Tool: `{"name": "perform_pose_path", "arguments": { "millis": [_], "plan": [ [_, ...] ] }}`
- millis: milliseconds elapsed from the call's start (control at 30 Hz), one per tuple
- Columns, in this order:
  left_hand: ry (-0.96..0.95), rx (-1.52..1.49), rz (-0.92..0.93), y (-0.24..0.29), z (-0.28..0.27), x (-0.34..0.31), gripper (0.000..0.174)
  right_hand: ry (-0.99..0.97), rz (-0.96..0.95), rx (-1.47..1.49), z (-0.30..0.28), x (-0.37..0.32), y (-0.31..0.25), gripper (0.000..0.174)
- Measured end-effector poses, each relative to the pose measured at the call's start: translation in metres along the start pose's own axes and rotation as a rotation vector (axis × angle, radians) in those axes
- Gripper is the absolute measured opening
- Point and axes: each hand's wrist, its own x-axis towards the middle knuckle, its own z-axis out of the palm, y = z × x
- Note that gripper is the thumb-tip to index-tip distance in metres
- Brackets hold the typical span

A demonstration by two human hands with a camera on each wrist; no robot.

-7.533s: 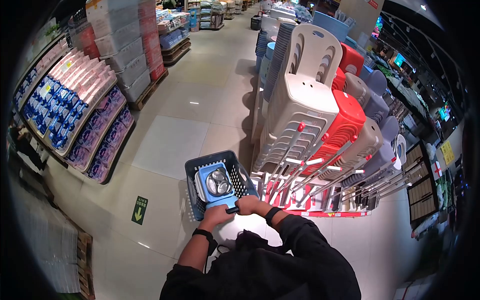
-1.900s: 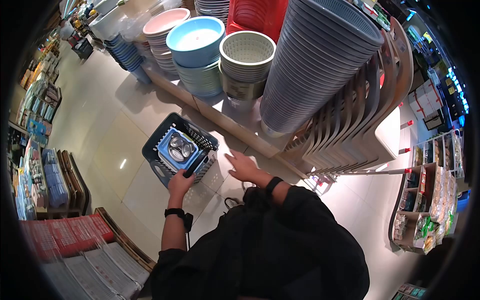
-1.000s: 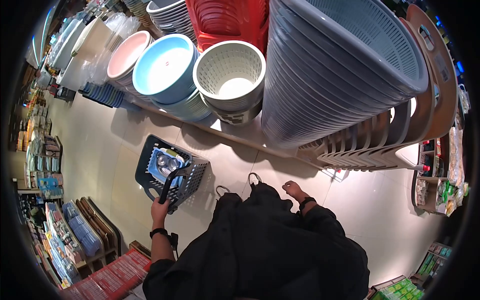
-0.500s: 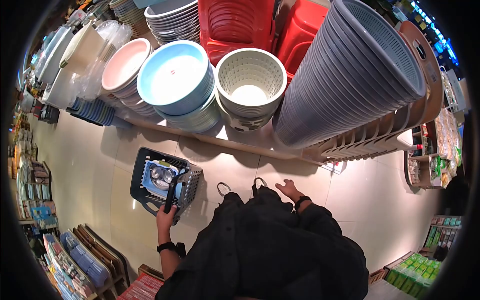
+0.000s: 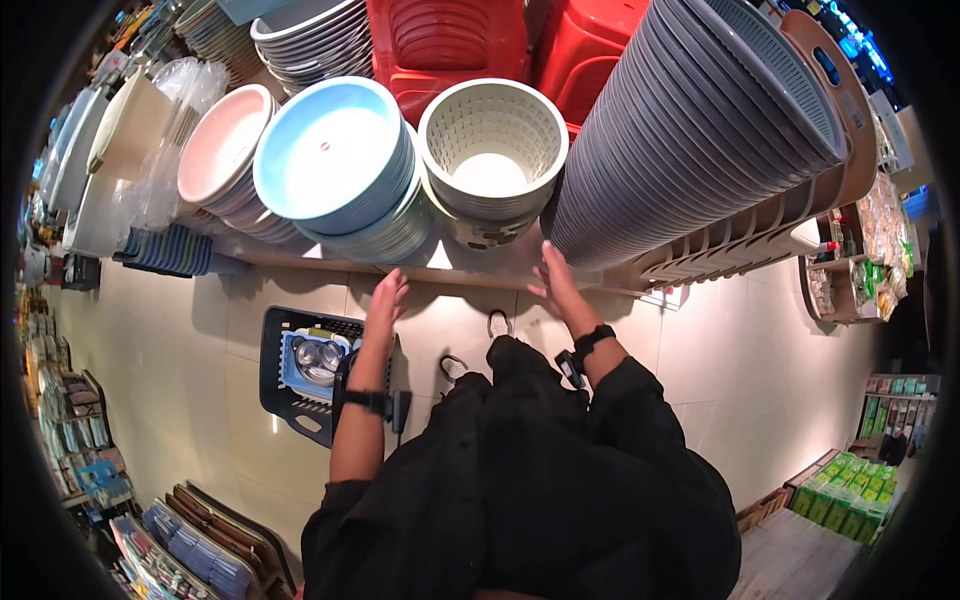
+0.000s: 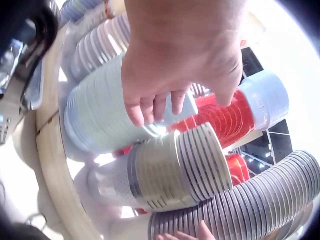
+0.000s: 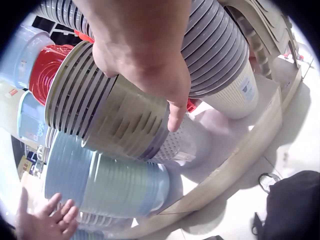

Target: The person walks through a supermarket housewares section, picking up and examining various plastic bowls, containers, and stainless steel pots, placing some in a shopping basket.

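Observation:
Both hands reach forward, bare and apart, towards a display of stacked plasticware. The left hand has its fingers stretched out, below the light blue basins in the head view; in the left wrist view it overlaps the pale basin stack. My right hand is at the foot of the tall grey basket stack, fingers loose. Between the hands stands a stack of cream perforated baskets, which the right hand partly covers in the right wrist view. Neither hand holds anything.
On the floor to the left rests a dark shopping basket containing a blue tub and shiny metal ware. Pink basins, red stools and brown stacked chairs share the low platform.
The left hand has let go of the shopping basket's handle, leaving the basket on the floor, and moved up towards the display. The right hand has risen from beside the body to the display.

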Motion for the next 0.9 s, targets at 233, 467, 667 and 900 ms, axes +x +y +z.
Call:
{"name": "perform_pose_path", "arguments": {
  "millis": [233, 467, 667, 900],
  "plan": [
    [0.032, -0.176, -0.154, 0.049, 0.055, 0.05, 0.097, 0.059, -0.076, 0.234, 0.047, 0.009, -0.049, 0.085],
    [0.053, -0.146, -0.248, 0.053, 0.064, 0.107, 0.096, 0.027, 0.009, 0.257, 0.045, 0.023, -0.041, 0.083],
    [-0.076, -0.118, -0.35, 0.05, 0.055, 0.125, 0.079, 0.006, 0.043, 0.297, 0.056, 0.019, -0.024, 0.087],
    [-0.109, -0.077, -0.441, 0.047, 0.046, 0.138, 0.08, 0.025, 0.048, 0.311, 0.051, 0.032, -0.014, 0.09]
  ]
}}
